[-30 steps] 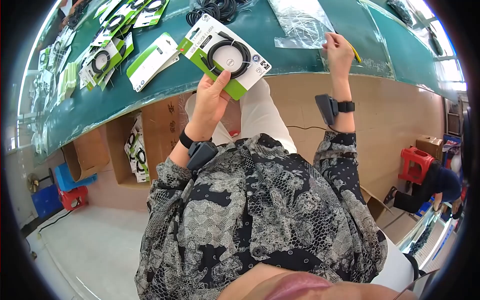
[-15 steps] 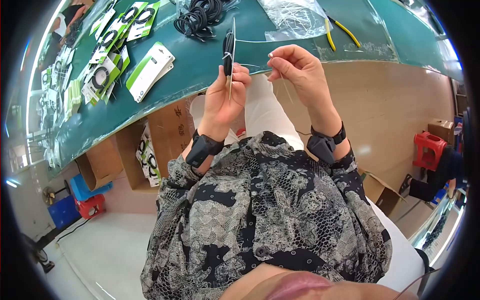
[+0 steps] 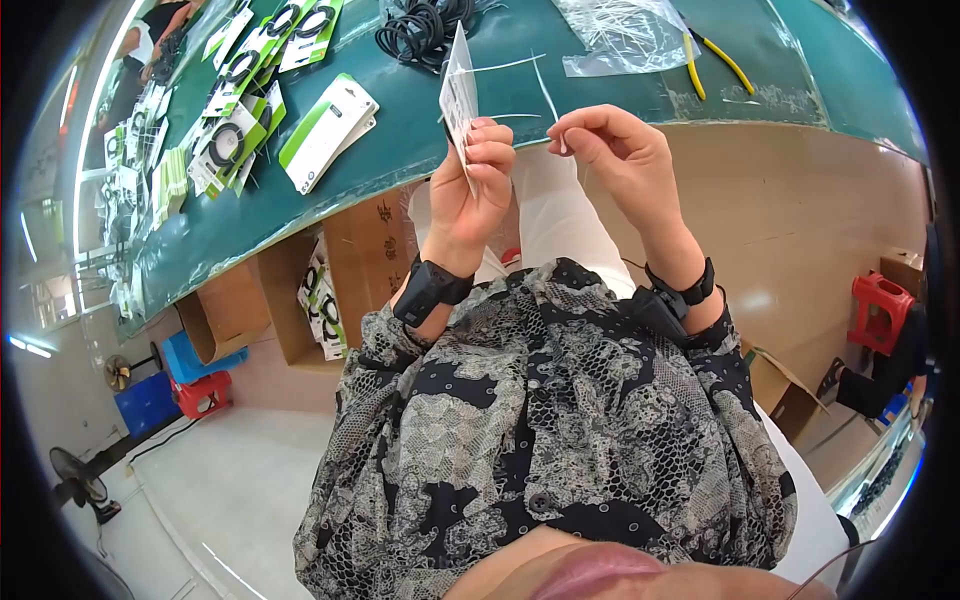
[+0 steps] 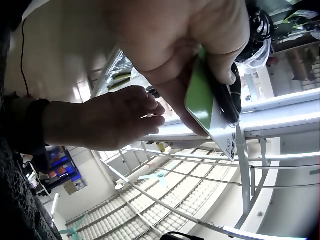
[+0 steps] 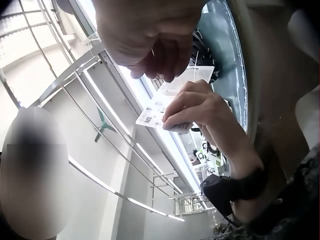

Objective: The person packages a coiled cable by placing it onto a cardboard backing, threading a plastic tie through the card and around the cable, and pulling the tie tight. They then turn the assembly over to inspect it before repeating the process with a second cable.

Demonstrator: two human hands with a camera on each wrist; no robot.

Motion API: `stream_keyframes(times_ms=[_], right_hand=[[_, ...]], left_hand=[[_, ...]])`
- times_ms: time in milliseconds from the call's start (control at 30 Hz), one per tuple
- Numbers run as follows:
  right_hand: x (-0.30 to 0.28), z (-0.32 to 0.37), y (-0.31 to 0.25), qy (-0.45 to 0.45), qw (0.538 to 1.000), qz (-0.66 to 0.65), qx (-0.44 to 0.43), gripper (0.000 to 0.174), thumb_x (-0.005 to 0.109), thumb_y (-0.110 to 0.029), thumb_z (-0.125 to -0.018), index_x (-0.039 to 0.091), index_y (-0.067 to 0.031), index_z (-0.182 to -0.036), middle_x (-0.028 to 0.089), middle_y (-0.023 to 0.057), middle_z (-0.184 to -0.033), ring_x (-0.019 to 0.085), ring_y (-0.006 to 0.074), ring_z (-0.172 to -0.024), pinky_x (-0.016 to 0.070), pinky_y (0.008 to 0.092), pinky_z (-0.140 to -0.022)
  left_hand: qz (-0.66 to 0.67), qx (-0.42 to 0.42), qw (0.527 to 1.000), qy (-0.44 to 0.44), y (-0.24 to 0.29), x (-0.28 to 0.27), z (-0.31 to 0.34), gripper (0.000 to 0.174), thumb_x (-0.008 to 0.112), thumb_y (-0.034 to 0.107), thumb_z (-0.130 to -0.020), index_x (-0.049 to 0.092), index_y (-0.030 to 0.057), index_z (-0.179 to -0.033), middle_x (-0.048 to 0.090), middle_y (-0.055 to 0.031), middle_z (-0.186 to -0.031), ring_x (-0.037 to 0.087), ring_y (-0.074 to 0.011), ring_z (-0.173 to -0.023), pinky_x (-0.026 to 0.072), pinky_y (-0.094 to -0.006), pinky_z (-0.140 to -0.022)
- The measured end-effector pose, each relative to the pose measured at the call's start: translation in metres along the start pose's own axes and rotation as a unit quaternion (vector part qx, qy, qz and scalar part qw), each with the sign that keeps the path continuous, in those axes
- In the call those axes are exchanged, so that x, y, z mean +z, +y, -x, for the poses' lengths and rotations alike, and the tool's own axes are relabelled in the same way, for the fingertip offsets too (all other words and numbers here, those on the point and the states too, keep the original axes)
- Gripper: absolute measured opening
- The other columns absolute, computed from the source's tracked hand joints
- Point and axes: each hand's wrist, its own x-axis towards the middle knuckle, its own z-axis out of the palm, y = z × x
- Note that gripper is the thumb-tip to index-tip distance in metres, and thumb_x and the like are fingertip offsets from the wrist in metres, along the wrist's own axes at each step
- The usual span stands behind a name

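Observation:
My left hand (image 3: 472,195) grips a retail card (image 3: 459,95) upright above the table edge, its printed back turned to the right. In the left wrist view, a coiled black cable (image 4: 231,97) lies against the card's front, under the thumb. Two thin white cable tie ends (image 3: 505,65) stick out from the card's back side toward the right. My right hand (image 3: 625,165) is a short way right of the card, pinching a white cable tie (image 3: 547,90) between thumb and fingertips, one end pointing up.
A plastic bag of white ties (image 3: 625,35) and yellow-handled pliers (image 3: 693,70) lie at the right. Coiled black cables (image 3: 415,38) sit behind the card. Blank cards (image 3: 328,130) and carded cables (image 3: 228,140) lie left. An open carton (image 3: 285,310) stands below the table.
The card has turned from facing the head camera to nearly edge-on. My right hand has moved left from beside the bag to near the card, now holding a tie.

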Motion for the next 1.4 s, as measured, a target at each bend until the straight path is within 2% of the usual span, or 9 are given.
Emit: stream_keyframes(times_ms=[100, 267, 367, 400, 500, 633, 967, 1067, 1400], right_hand=[[0.000, 0.000, 0.009, -0.026, 0.992, -0.113, 0.047, 0.007, 0.061, -0.003, -0.088, 0.064, 0.0019, -0.092, 0.060, 0.0032, -0.081, 0.058, 0.0092, -0.072, 0.0479, 0.0210, -0.066], [0.013, -0.001, -0.007, -0.043, 0.995, -0.073, 0.054, 0.006, 0.061, -0.001, -0.086, 0.065, 0.0004, -0.091, 0.059, 0.0024, -0.079, 0.057, 0.0089, -0.071, 0.0470, 0.0214, -0.065], [0.015, -0.002, -0.020, -0.061, 0.982, 0.166, -0.062, 0.009, 0.064, 0.003, -0.080, 0.066, -0.0022, -0.088, 0.057, 0.0035, -0.077, 0.055, 0.0101, -0.067, 0.0445, 0.0215, -0.062], [0.017, -0.002, -0.023, -0.061, 0.983, 0.161, -0.062, 0.009, 0.064, 0.003, -0.080, 0.066, -0.0022, -0.088, 0.057, 0.0035, -0.077, 0.055, 0.0101, -0.067, 0.0445, 0.0215, -0.062], [0.024, -0.001, -0.030, -0.011, 0.935, 0.283, -0.215, 0.015, 0.067, 0.007, -0.073, 0.067, -0.0040, -0.084, 0.056, 0.0048, -0.074, 0.053, 0.0133, -0.065, 0.0420, 0.0234, -0.059], [0.026, -0.006, -0.038, -0.031, 0.905, 0.325, -0.273, 0.017, 0.069, 0.007, -0.068, 0.067, -0.0039, -0.081, 0.055, 0.0051, -0.071, 0.052, 0.0169, -0.065, 0.0418, 0.0260, -0.058], [0.032, -0.013, -0.036, -0.078, 0.916, 0.307, -0.247, 0.016, 0.068, 0.007, -0.066, 0.067, -0.0037, -0.079, 0.055, 0.0043, -0.070, 0.052, 0.0186, -0.067, 0.0416, 0.0284, -0.058], [0.032, -0.014, -0.035, -0.077, 0.913, 0.316, -0.247, 0.015, 0.067, 0.006, -0.067, 0.067, -0.0039, -0.079, 0.054, 0.0042, -0.070, 0.051, 0.0188, -0.067, 0.0415, 0.0285, -0.058], [0.033, -0.014, -0.037, -0.090, 0.908, 0.331, -0.239, 0.014, 0.067, 0.006, -0.068, 0.067, -0.0038, -0.078, 0.054, 0.0046, -0.069, 0.051, 0.0194, -0.067, 0.0417, 0.0292, -0.058]], left_hand=[[-0.009, -0.011, 1.000, -0.020, 0.004, -0.001, 0.002, 0.016, 0.054, 0.007, -0.091, 0.045, 0.0035, -0.103, 0.047, -0.0038, -0.092, 0.051, -0.0152, -0.084, 0.0514, -0.0285, -0.075], [0.001, -0.038, 0.997, -0.064, 0.007, 0.001, 0.003, 0.012, 0.050, 0.005, -0.091, 0.043, 0.0023, -0.100, 0.045, -0.0066, -0.089, 0.051, -0.0173, -0.079, 0.0520, -0.0288, -0.068], [0.022, -0.059, 0.995, -0.081, 0.007, 0.007, 0.003, 0.010, 0.048, 0.006, -0.092, 0.041, 0.0011, -0.098, 0.044, -0.0088, -0.087, 0.053, -0.0191, -0.075, 0.0533, -0.0286, -0.063], [0.033, -0.071, 0.993, -0.091, 0.007, 0.009, 0.003, 0.010, 0.047, 0.007, -0.093, 0.041, 0.0006, -0.097, 0.044, -0.0099, -0.086, 0.054, -0.0200, -0.073, 0.0540, -0.0284, -0.060], [0.046, -0.060, 0.992, -0.099, 0.007, 0.013, 0.005, 0.010, 0.044, 0.008, -0.094, 0.039, -0.0005, -0.095, 0.044, -0.0115, -0.083, 0.056, -0.0217, -0.069, 0.0549, -0.0280, -0.054], [0.052, -0.059, 0.991, -0.112, 0.006, 0.020, 0.007, 0.012, 0.041, 0.010, -0.095, 0.038, -0.0022, -0.093, 0.045, -0.0134, -0.080, 0.057, -0.0236, -0.064, 0.0562, -0.0279, -0.049], [0.054, -0.080, 0.988, -0.119, 0.000, 0.026, 0.008, 0.013, 0.037, 0.010, -0.096, 0.038, -0.0033, -0.093, 0.045, -0.0147, -0.079, 0.057, -0.0253, -0.061, 0.0557, -0.0293, -0.044], [0.052, -0.075, 0.987, -0.130, -0.002, 0.026, 0.008, 0.010, 0.039, 0.005, -0.093, 0.036, -0.0051, -0.091, 0.045, -0.0172, -0.078, 0.061, -0.0306, -0.063, 0.0599, -0.0336, -0.049], [-0.003, -0.078, 0.991, -0.113, 0.003, 0.023, 0.011, 0.015, 0.038, 0.010, -0.095, 0.038, -0.0050, -0.095, 0.046, -0.0163, -0.080, 0.059, -0.0285, -0.063, 0.0584, -0.0323, -0.048]])
